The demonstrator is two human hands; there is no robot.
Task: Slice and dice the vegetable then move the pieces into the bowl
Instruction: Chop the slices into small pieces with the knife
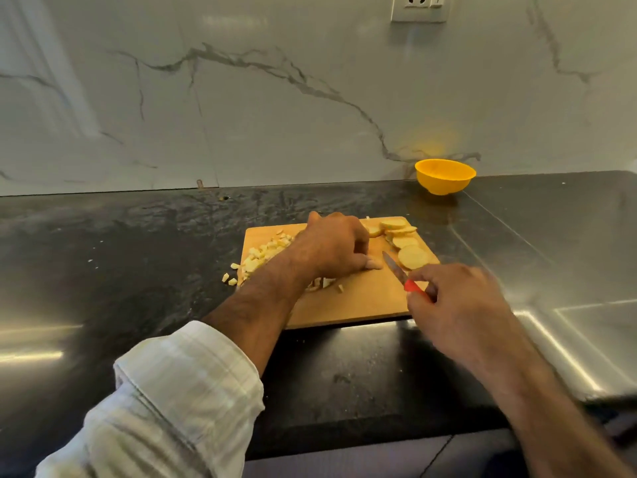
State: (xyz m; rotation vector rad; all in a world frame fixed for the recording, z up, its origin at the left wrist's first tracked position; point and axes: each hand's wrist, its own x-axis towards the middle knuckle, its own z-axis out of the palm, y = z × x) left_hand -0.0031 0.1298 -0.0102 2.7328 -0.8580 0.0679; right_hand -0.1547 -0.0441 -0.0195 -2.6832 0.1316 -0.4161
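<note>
1. White marble-veined wall panel (310,98) behind the counter; pale socket plate (420,7) at its top right.
2. Dark, glossy stone countertop (120,243), running left to right, scattered with a few pale crumbs on its left side.
3. Rectangular light wooden cutting board (365,298), lying flat on the countertop at centre.
4. Left hand (332,244), with its striped pale sleeve (172,401) rolled above the forearm, lies knuckles-up on the board, fingers curled down over pale vegetable pieces; what they grip is hidden beneath the palm.
5. Right hand (458,305), slightly blurred, fingers curled round the red handle of the small knife (401,272); the blade points up-left, its tip just beside the left fingertips.
6. Round yellow plastic bowl (445,175), upright at the back of the counter against the wall, well apart from the board; contents cannot be seen.
7. Round pale-yellow vegetable slices (403,241), overlapping in a row on the board's far right corner.
8. Small pale diced cubes (262,255), heaped on the board's left side; a few lie off the edge on the countertop.
</note>
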